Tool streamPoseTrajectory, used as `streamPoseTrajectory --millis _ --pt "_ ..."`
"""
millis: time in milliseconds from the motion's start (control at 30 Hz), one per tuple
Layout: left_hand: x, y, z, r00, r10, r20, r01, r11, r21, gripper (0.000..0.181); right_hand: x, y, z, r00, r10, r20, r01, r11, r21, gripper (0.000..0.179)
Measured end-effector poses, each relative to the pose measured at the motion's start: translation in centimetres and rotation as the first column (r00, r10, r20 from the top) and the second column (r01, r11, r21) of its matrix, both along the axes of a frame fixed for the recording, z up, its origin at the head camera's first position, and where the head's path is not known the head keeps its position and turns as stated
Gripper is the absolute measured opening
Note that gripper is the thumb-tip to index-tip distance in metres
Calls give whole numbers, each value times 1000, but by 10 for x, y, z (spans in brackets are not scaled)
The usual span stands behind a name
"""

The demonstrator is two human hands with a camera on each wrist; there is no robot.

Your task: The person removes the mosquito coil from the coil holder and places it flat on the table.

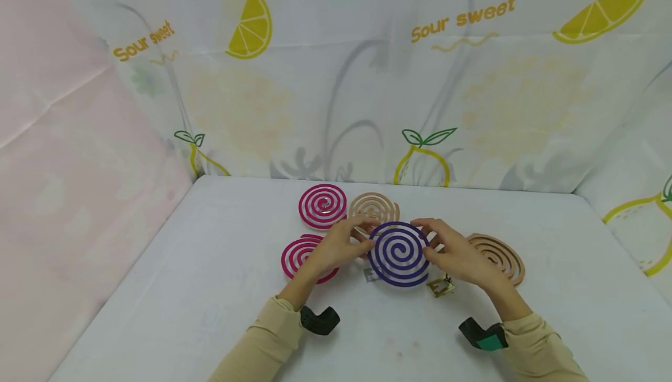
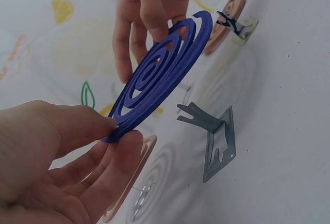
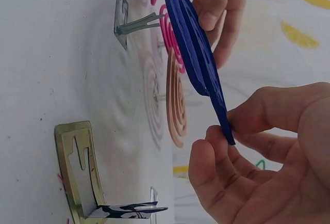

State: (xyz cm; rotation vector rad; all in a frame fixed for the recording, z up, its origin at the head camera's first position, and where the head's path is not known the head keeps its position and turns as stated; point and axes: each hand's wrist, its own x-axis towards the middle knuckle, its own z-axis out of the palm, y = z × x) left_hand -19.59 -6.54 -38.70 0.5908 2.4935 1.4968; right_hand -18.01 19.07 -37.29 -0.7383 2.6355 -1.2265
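Observation:
A purple-blue mosquito coil is held up over the table, tilted, by its two opposite edges. My left hand pinches its left edge between thumb and fingers. On the other side my right hand pinches the right edge. In the left wrist view, a silver metal coil stand sits on the table below the coil, its forked prong bent upward and apart from the coil. A gold-coloured stand with a raised dark-patterned prong lies nearer my right hand.
Two pink coils sit at the left, one behind the other. Beyond the purple-blue coil is a tan coil, raised on a stand. A brown coil sits at the right, partly behind my right hand. Printed cloth hangs behind the table.

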Motion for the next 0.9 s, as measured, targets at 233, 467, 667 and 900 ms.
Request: streamPoseTrajectory --millis 233,467,667,900 --pt "1 3 -2 1000 4 -12 -4 1000 7 38 0 3 2 1000 -19 -14 20 1000 18 50" --pt "3 6 -3 1000 5 -1 -5 1000 30 38 -2 4 0 999 -39 -12 39 998 53 50" --pt "3 10 -5 1000 -5 10 5 996 91 38 -2 8 2 998 -56 -7 56 998 32 50" --pt "3 14 -6 1000 -8 -8 9 995 95 39 -1 12 6 999 -45 8 45 999 4 50"
